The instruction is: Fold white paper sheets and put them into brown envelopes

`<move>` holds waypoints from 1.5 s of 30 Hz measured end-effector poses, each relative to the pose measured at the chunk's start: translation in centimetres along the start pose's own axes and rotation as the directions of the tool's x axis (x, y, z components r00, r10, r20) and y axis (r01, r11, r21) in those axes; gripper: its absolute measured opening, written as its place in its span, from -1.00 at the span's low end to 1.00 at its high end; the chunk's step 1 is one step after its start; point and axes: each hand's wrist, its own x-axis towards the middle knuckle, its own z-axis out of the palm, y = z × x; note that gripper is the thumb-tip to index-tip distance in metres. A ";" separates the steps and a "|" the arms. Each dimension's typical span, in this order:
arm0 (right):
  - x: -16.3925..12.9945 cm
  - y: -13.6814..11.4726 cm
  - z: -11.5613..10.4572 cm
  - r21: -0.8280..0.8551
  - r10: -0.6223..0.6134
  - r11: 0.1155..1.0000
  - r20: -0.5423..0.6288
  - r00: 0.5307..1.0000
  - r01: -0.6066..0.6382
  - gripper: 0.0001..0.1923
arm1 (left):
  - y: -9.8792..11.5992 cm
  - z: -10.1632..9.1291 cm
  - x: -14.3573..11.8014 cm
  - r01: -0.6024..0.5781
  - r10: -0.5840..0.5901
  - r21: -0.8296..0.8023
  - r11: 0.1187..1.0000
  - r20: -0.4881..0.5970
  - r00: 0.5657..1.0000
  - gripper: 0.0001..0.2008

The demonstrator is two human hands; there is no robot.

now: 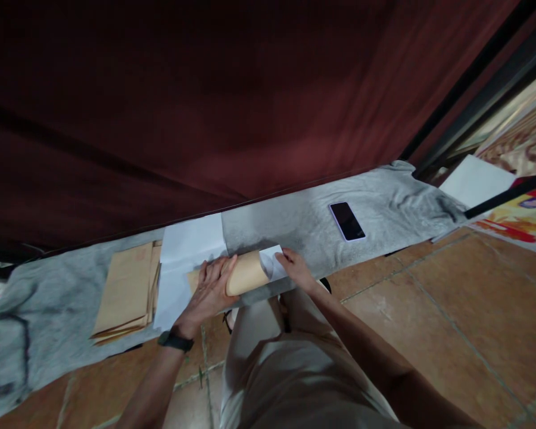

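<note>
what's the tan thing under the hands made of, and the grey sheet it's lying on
Tan envelope: looks like matte kraft paper, bowing up in a smooth curve beside the left hand; the right hand touches a white sheet at its end. Grey sheet: probably soft knit fabric, heathered and wrinkled.

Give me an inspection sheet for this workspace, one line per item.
Surface: grey cloth spread on tiled floor.
Job's things: brown envelope with white paper at its mouth.
Clutter: stack of brown envelopes, white sheets, phone, face up.
Grippers: left hand presses the envelope; right hand pinches the paper.
Cables: nothing seen.
Surroundings: dark red curtain, printed mat.
</note>
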 end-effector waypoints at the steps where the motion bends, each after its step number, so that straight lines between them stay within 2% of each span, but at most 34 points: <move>1: -0.1 0.1 -0.1 0.020 -0.006 1.000 0.004 1.000 0.006 -0.71 | 0.0 0.0 0.0 -0.006 0.006 0.003 1.000 -0.006 1.000 0.03; 7: -0.5 -0.4 0.4 0.160 -0.052 0.986 0.067 0.996 0.041 -0.71 | 1.2 -0.3 0.9 -0.050 0.050 -0.004 0.999 -0.026 0.998 0.00; 11: -0.6 -0.9 1.5 0.149 -0.039 0.988 0.024 0.999 0.035 -0.64 | 2.2 -0.7 1.8 -0.064 0.064 -0.004 0.998 -0.026 0.998 -0.02; 15: -0.7 -0.9 2.0 0.112 0.006 0.994 -0.018 1.000 -0.004 -0.59 | 2.3 -0.8 2.1 -0.074 0.074 -0.004 0.997 -0.022 0.997 -0.01; 21: -0.6 -0.8 2.5 0.071 0.108 0.992 -0.081 0.991 -0.102 -0.71 | 2.0 -0.7 2.4 -0.087 0.086 -0.023 0.996 -0.014 0.996 -0.01; 28: -0.3 -0.4 2.4 -0.016 0.042 0.999 -0.156 0.987 -0.045 -0.85 | 2.4 -0.8 3.2 -0.105 0.105 -0.001 0.994 -0.015 0.994 -0.03; 35: 0.4 -0.1 2.2 -0.021 0.041 0.999 -0.194 0.980 -0.046 -0.87 | 2.9 -1.0 3.2 -0.104 0.104 -0.010 0.994 -0.011 0.994 -0.05; 37: 0.7 0.0 2.1 0.011 0.053 0.999 -0.219 0.974 -0.052 -0.87 | 3.6 -1.0 2.8 -0.050 0.048 -0.024 0.998 -0.087 0.995 -0.11; 39: 0.9 0.3 2.0 0.061 0.073 0.996 -0.244 0.967 -0.060 -0.86 | 4.0 -0.6 2.2 0.076 -0.084 -0.045 0.996 -0.205 0.975 -0.19; 42: 0.8 0.9 1.8 0.119 0.094 0.991 -0.254 0.963 -0.065 -0.80 | 2.8 1.1 1.2 0.299 -0.329 -0.137 0.944 -0.345 0.879 -0.29; 45: 0.7 1.4 1.6 0.145 0.100 0.987 -0.251 0.963 -0.064 -0.72 | -0.3 3.7 -0.4 0.422 -0.517 -0.317 0.850 -0.342 0.785 -0.28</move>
